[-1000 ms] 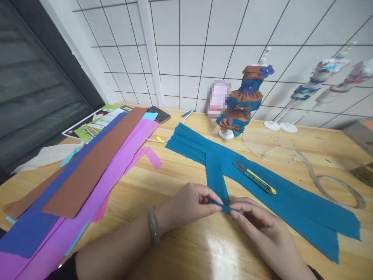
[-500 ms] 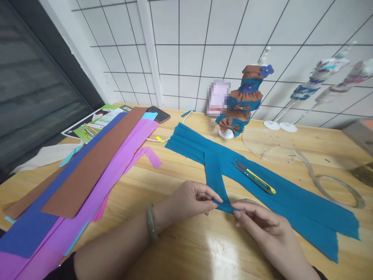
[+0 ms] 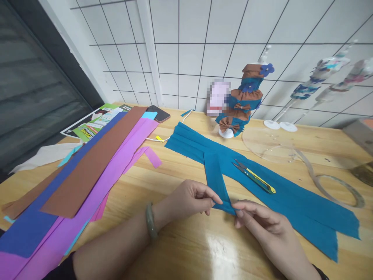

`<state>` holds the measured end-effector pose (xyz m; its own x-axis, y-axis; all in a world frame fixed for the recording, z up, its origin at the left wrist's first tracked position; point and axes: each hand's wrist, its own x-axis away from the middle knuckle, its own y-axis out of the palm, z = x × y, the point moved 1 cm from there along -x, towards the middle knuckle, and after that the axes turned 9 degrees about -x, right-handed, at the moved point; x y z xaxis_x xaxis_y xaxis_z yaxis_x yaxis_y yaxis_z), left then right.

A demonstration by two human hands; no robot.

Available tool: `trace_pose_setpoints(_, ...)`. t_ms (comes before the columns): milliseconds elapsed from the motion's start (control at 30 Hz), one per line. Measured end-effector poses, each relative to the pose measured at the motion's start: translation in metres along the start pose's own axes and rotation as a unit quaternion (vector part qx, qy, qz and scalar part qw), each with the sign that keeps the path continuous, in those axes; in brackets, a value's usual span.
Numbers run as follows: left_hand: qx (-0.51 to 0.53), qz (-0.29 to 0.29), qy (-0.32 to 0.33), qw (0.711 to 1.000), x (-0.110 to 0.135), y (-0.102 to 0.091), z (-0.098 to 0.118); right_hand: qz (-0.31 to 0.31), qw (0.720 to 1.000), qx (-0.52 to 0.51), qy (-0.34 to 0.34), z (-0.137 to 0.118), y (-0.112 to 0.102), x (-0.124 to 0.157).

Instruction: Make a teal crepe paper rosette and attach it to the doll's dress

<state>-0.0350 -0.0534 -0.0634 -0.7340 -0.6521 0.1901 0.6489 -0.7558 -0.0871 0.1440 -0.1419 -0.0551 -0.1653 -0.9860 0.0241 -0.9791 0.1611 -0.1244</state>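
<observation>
A narrow teal crepe paper strip (image 3: 215, 171) runs toward me from the larger teal crepe paper sheet (image 3: 294, 194). Its near end is folded over and lies between my hands. My left hand (image 3: 194, 196), with a green bangle on the wrist, pinches the left side of that fold. At the right corner, my right hand (image 3: 262, 223) grips the same strip between thumb and fingertips. Thread snips (image 3: 255, 178) with yellow and green handles rest on the larger teal sheet, beyond my right hand.
Long brown (image 3: 96, 163), blue and purple crepe strips lie stacked at left, near a phone (image 3: 159, 113) and leaflets. A figure dressed in brown and teal paper (image 3: 246, 101) stands at the back. A roll of clear tape (image 3: 339, 190) and a transparent disc (image 3: 268, 144) lie at right.
My fingers have shifted slightly along the folded end of the teal strip, and the fold looks a little flatter. Nothing else has visibly moved.
</observation>
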Motion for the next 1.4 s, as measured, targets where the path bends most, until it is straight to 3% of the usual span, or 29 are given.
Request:
trace_pose_setpoints(233, -0.034, -0.005, 0.005, 0.999, 0.002, -0.002, 0.005, -0.016, 0.999, 0.021, -0.022, -0.007, 0.000, 0.001)
trace_pose_setpoints(433, -0.049, 0.018, 0.031, 0.998, 0.003, 0.003, 0.007, -0.008, 0.987, 0.100, -0.122, -0.002, 0.002, 0.002)
trace_pose_setpoints(600, -0.071, 0.036, 0.032, 0.996, 0.002, 0.005, 0.005, -0.037, 0.971, 0.140, -0.192, 0.000, 0.003, 0.004)
trace_pose_setpoints(733, -0.110, 0.041, 0.054, 0.992, 0.003, 0.006, 0.006, -0.051, 0.973, 0.132, -0.181, 0.000, 0.006, 0.005)
trace_pose_setpoints(833, -0.198, 0.056, 0.102, 0.973, 0.004, 0.007, 0.010, -0.036, 0.983, 0.102, -0.149, -0.001, 0.009, 0.004)
trace_pose_setpoints(1033, -0.376, 0.107, 0.238, 0.889, 0.005, 0.009, 0.014, -0.019, 0.975, 0.128, -0.182, -0.002, 0.009, 0.001)
trace_pose_setpoints(1400, -0.387, 0.085, 0.283, 0.873, 0.002, 0.006, 0.013, -0.052, 0.941, 0.198, -0.269, -0.005, 0.006, 0.001)
